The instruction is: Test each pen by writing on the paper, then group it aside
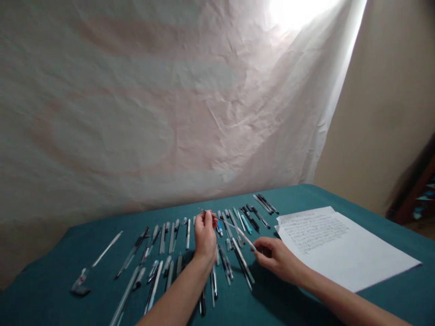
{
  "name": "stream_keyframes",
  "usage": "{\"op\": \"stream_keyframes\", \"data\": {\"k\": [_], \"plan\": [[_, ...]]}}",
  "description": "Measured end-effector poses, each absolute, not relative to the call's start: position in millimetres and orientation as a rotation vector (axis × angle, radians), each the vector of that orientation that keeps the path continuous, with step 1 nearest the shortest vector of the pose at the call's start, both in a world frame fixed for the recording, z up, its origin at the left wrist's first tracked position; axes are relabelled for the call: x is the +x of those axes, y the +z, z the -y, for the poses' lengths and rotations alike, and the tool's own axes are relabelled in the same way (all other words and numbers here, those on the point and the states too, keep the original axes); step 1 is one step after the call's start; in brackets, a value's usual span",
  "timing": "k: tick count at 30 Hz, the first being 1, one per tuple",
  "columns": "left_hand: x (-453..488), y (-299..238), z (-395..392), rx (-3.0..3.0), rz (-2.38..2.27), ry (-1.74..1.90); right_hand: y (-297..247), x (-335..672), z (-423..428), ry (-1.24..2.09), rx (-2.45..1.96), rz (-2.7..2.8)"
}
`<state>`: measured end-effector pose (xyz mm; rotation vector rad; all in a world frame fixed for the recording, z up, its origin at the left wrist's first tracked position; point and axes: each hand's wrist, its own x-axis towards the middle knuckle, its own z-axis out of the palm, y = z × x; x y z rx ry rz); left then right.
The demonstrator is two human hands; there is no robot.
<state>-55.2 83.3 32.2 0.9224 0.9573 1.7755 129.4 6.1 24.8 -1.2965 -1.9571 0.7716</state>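
My left hand (205, 233) is raised over the middle of the table, its fingers pinched on a thin dark pen refill (220, 219). The tip of the refill sticks out past the thumb. In line with it, a white pen barrel (245, 237) slants down to my right hand (273, 258), whose thumb and fingers close on its lower end. Whether the refill sits inside the barrel is too blurred to tell. Below and around both hands lie loose pens and pen parts, among them a pair of slim pens (242, 262) and a turquoise pen (246, 224).
Written sheets of paper (360, 253) lie at the right on the green tablecloth (288, 203). Several dark pens (267, 203) rest at the back. A white stick-like piece (108, 249) and a small clear-and-dark item (80, 284) are far left. A pale sheet (163, 113) hangs behind.
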Motion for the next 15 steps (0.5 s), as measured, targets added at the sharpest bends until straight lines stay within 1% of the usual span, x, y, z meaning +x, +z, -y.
{"op": "stream_keyframes", "data": {"k": [9, 15], "plan": [[-57, 32, -86, 1.006, -0.978, 1.757, 27, 130, -5, 0.758, -1.311, 1.96], [-54, 42, -77, 1.16, -0.989, 1.745, 30, 129, -3, 0.72, -1.306, 1.993]]}}
